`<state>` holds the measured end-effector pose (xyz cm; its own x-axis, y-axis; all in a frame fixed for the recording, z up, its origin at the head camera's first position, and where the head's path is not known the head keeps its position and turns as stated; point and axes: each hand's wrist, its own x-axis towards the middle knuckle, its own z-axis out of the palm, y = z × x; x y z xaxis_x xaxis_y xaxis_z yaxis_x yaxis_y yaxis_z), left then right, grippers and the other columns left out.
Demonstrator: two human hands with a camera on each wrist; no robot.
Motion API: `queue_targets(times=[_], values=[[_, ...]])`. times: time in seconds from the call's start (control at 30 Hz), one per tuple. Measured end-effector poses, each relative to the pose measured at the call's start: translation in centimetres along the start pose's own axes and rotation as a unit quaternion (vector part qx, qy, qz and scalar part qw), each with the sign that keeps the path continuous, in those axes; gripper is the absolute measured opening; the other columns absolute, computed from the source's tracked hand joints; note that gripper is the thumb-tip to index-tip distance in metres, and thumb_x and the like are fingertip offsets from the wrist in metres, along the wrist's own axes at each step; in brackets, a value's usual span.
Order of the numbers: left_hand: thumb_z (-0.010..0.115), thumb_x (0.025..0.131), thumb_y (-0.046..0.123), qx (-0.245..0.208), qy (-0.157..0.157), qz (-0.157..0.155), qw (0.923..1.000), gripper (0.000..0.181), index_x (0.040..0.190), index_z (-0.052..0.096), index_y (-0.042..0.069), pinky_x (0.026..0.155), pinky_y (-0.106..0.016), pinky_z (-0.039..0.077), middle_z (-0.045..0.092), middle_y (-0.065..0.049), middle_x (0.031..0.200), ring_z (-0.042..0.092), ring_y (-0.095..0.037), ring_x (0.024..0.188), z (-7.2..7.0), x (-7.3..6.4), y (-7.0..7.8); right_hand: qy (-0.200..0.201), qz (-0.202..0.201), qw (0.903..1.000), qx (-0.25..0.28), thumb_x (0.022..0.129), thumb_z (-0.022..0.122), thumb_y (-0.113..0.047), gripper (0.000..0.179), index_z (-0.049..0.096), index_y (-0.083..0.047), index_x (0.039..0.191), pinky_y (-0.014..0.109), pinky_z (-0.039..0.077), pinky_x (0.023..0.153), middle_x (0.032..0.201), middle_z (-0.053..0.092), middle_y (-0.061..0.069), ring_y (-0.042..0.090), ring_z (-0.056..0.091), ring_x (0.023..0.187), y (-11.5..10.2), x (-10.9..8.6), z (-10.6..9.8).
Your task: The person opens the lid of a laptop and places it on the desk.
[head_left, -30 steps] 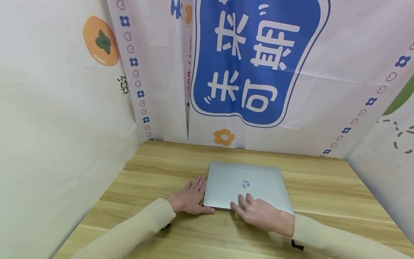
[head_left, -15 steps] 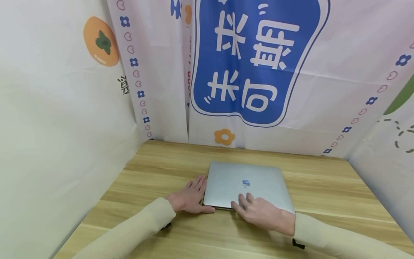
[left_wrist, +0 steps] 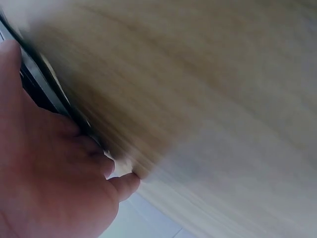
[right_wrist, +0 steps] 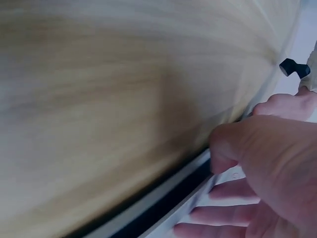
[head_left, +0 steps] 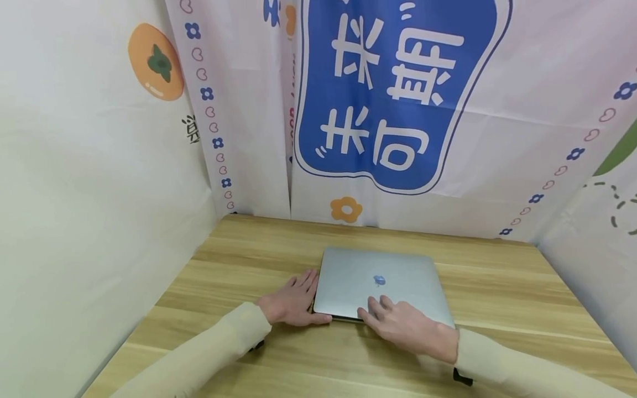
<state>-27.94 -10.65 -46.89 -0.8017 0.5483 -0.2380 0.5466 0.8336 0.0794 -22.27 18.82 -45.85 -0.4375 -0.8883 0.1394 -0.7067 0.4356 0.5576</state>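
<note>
A silver laptop [head_left: 343, 282] lies on the wooden table [head_left: 269, 237], its lid raised slightly at the front. In the right wrist view a dark gap [right_wrist: 185, 183] runs between base and lid. My left hand [head_left: 294, 304] lies flat at the laptop's near left corner, fingers straight along the left side and thumb along the front edge. My right hand [head_left: 405, 329] pinches the lid's front edge near the middle. Its thumb [right_wrist: 225, 148] is at the edge while bent fingers [right_wrist: 223, 213] reach over the lid's top.
White printed cloth [head_left: 249, 110] rises behind the table, with a blue panel [head_left: 338, 83] of white characters. A plain white cloth wall [head_left: 89, 166] borders the left side, and another [head_left: 597, 237] borders the right.
The dark gap at the laptop's front has grown slightly as the lid rises a little. My right hand has shifted marginally to the right; my left hand stays in place.
</note>
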Motion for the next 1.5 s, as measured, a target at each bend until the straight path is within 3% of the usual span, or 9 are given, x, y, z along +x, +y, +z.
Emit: queue_targets(times=[0.13, 0.3, 0.53, 0.73, 0.83, 0.93, 1.0, 1.17, 1.5], values=[[0.027, 0.082, 0.089, 0.006, -0.001, -0.004, 1.0000, 0.115, 0.157, 0.008, 0.004, 0.124, -0.049, 0.019, 0.005, -0.014, 0.166, 0.006, -0.028, 0.154, 0.0, 0.0, 0.1, 0.005, 0.007, 0.9995, 0.030, 0.091, 0.064, -0.015, 0.044, 0.052, -0.016, 0.133, 0.024, 0.050, 0.048, 0.122, 0.064, 0.010, 0.021, 0.064, 0.094, 0.2, -0.5, 0.3], [0.031, 0.083, 0.086, 0.015, 0.000, -0.011, 0.9998, 0.113, 0.157, 0.009, 0.003, 0.124, -0.049, 0.020, 0.006, -0.013, 0.166, 0.008, -0.027, 0.154, 0.0, -0.1, 0.3, 0.041, -0.008, 0.9985, 0.035, 0.095, 0.047, -0.015, 0.038, 0.053, -0.015, 0.133, 0.027, 0.057, 0.062, 0.122, 0.064, 0.011, 0.022, 0.064, 0.099, 0.7, -0.9, 0.9], [0.031, 0.083, 0.087, 0.018, -0.005, -0.014, 0.9997, 0.114, 0.158, 0.009, 0.004, 0.124, -0.049, 0.020, 0.005, -0.013, 0.166, 0.007, -0.027, 0.154, 0.0, 0.0, 0.3, 0.002, -0.035, 0.9989, 0.032, 0.092, 0.063, -0.013, 0.050, 0.048, -0.015, 0.140, 0.031, 0.059, 0.085, 0.131, 0.061, 0.012, 0.025, 0.064, 0.116, 1.5, -1.6, 1.6], [0.031, 0.081, 0.088, 0.021, 0.002, -0.016, 0.9996, 0.116, 0.157, 0.011, 0.003, 0.123, -0.049, 0.021, 0.008, -0.014, 0.166, 0.009, -0.027, 0.154, 0.0, 0.1, 0.3, 0.010, -0.067, 0.9977, -0.002, 0.095, 0.060, -0.016, 0.047, 0.048, -0.013, 0.141, 0.031, 0.058, 0.090, 0.133, 0.062, 0.013, 0.025, 0.064, 0.118, 2.0, -1.7, 2.0], [0.032, 0.081, 0.089, 0.018, 0.004, -0.016, 0.9997, 0.116, 0.157, 0.011, 0.004, 0.123, -0.049, 0.020, 0.007, -0.014, 0.166, 0.008, -0.027, 0.154, 0.0, 0.0, 0.2, 0.031, -0.093, 0.9944, -0.039, 0.105, 0.039, -0.013, 0.037, 0.050, -0.011, 0.140, 0.030, 0.057, 0.091, 0.132, 0.063, 0.012, 0.024, 0.065, 0.117, 2.2, -1.7, 2.2], [0.032, 0.081, 0.088, 0.013, 0.004, -0.010, 0.9999, 0.116, 0.157, 0.010, 0.004, 0.123, -0.049, 0.020, 0.006, -0.014, 0.166, 0.007, -0.028, 0.154, 0.0, 0.0, 0.2, 0.051, -0.113, 0.9896, -0.073, 0.108, 0.012, -0.010, 0.050, 0.053, -0.010, 0.137, 0.029, 0.058, 0.089, 0.130, 0.065, 0.011, 0.024, 0.066, 0.115, 2.2, -1.7, 2.3], [0.032, 0.081, 0.089, 0.011, 0.005, -0.005, 0.9999, 0.117, 0.157, 0.010, 0.003, 0.123, -0.049, 0.020, 0.006, -0.015, 0.166, 0.007, -0.028, 0.154, 0.1, -0.1, 0.1, 0.058, -0.119, 0.9870, -0.090, 0.107, 0.003, -0.008, 0.059, 0.054, -0.009, 0.136, 0.029, 0.058, 0.087, 0.128, 0.066, 0.011, 0.024, 0.067, 0.113, 2.2, -1.8, 2.2], [0.032, 0.079, 0.090, 0.009, 0.006, 0.000, 0.9999, 0.119, 0.157, 0.011, 0.002, 0.124, -0.047, 0.020, 0.006, -0.016, 0.166, 0.008, -0.029, 0.154, 0.0, 0.1, 0.1, 0.054, -0.115, 0.9854, -0.113, 0.107, 0.001, -0.009, 0.059, 0.053, -0.008, 0.136, 0.029, 0.058, 0.087, 0.130, 0.065, 0.011, 0.024, 0.066, 0.114, 2.3, -1.8, 1.8], [0.034, 0.078, 0.090, -0.004, 0.004, 0.004, 1.0000, 0.121, 0.157, 0.010, 0.002, 0.124, -0.046, 0.019, 0.005, -0.016, 0.166, 0.006, -0.030, 0.154, -0.2, 0.2, 0.0, 0.045, -0.110, 0.9884, -0.095, 0.107, -0.001, -0.009, 0.061, 0.050, -0.006, 0.139, 0.032, 0.057, 0.091, 0.134, 0.062, 0.013, 0.025, 0.063, 0.119, 2.9, -1.9, 1.2]])
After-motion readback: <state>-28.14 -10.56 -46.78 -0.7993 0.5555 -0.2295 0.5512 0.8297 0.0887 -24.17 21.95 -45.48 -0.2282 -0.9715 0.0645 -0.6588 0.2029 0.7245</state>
